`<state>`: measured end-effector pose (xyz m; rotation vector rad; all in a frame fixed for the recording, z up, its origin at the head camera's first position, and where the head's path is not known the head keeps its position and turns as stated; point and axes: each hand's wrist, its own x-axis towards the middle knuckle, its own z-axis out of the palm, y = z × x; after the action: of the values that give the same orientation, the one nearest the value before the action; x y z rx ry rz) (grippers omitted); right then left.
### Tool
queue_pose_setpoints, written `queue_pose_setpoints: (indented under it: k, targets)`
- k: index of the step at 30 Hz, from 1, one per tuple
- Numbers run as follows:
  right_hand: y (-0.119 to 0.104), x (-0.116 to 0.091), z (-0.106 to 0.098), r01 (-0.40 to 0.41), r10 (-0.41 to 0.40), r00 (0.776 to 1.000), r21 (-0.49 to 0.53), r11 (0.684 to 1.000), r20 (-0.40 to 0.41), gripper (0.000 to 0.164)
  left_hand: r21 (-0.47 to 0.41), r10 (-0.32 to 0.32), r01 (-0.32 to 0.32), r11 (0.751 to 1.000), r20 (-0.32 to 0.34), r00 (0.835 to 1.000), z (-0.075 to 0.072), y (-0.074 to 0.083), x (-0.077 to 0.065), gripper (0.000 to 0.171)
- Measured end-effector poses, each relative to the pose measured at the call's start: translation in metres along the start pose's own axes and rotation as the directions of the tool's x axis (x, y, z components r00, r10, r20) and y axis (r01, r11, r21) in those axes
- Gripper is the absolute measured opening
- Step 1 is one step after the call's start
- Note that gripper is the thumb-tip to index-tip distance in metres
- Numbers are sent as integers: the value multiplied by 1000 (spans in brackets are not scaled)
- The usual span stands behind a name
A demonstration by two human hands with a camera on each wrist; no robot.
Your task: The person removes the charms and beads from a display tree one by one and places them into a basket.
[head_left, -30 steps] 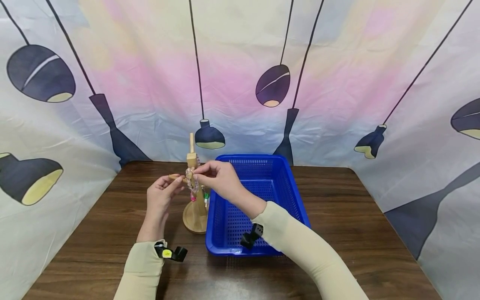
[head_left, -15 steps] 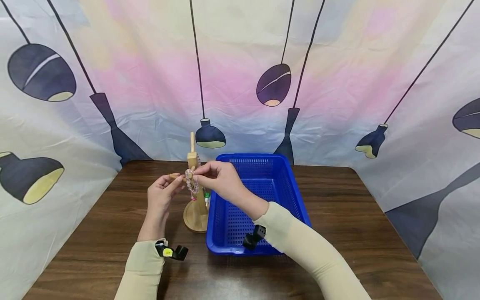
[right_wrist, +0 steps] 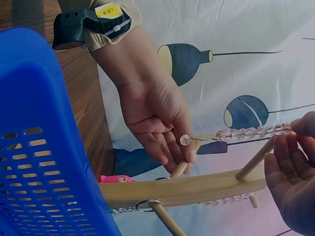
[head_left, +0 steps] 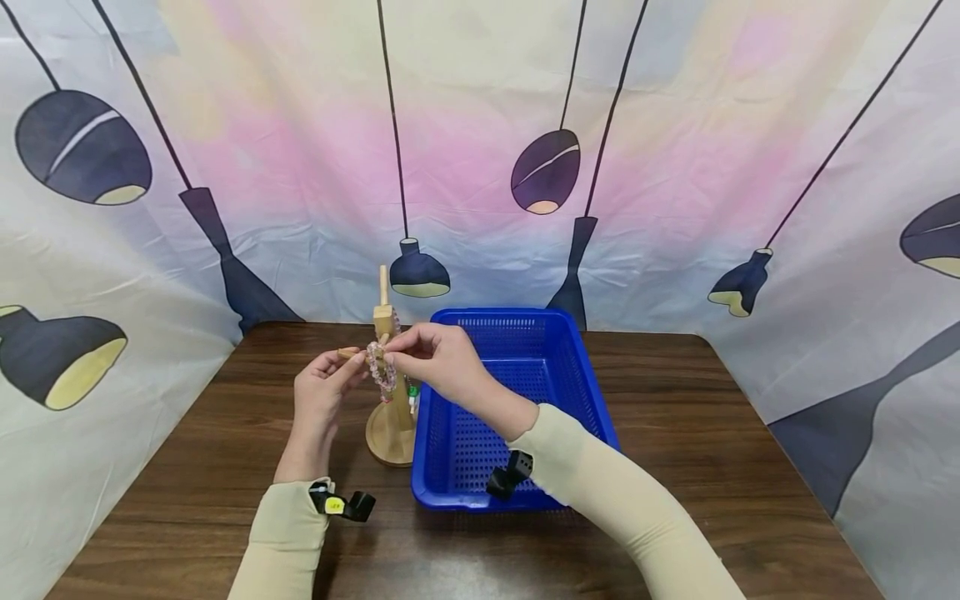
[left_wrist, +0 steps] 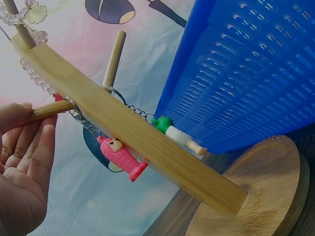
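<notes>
- Right hand [head_left: 442,358] pinches one end of the clear-pink bead bracelet [right_wrist: 251,133]; left hand [head_left: 324,387] grips a lower peg [left_wrist: 51,109] between thumb and fingers.
- Bracelet is in front of the stand [left_wrist: 133,130], by an upper peg [right_wrist: 256,160]. Can't tell if the loop is over it.
- Main risk, my read: beads snag on the peg tip; a hard tug could overstretch or snap the strand.
- Pinch is small and beads look slick: bracelet could slip and drop to the desk [head_left: 675,433].
- Stand looks top-heavy with a small foot; sideways pull could tip it if the left hand lets go.
- Knocking the held peg could shake off the pink charm [left_wrist: 122,156], ring hung there.
- Materials: pale grained wood, square post, round pegs, disc base; faceted, translucent beads; metal chains; charms look like moulded plastic, the other green-and-white [left_wrist: 163,124].
- Basket [head_left: 450,502]: glossy blue plastic, slotted walls, just beside the stand. Arm could catch its rim.
</notes>
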<state>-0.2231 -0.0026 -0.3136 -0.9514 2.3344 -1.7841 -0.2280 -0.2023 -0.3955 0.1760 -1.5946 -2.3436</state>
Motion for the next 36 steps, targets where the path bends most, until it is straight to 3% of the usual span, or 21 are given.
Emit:
queue_pose_setpoints:
  k: [13, 24, 31, 36]
  targets:
    - [-10, -7, -5, 19, -19, 999, 2, 1000, 49, 15, 11, 5, -6, 1000, 24, 1000, -2, -1, 0, 29]
    - [-14, -12, -15, 64, -55, 994, -99, 993, 92, 15, 9, -5, 5, 1000, 23, 1000, -1, -1, 0, 28]
    - [-12, -14, -22, 77, -46, 986, -195, 978, 158, 13, -3, -1, 1, 1000, 38, 999, -2, -2, 0, 28]
    - [-7, -15, -27, 71, -21, 980, -249, 966, 198, 13, 4, -16, 16, 1000, 11, 1000, -2, -2, 0, 29]
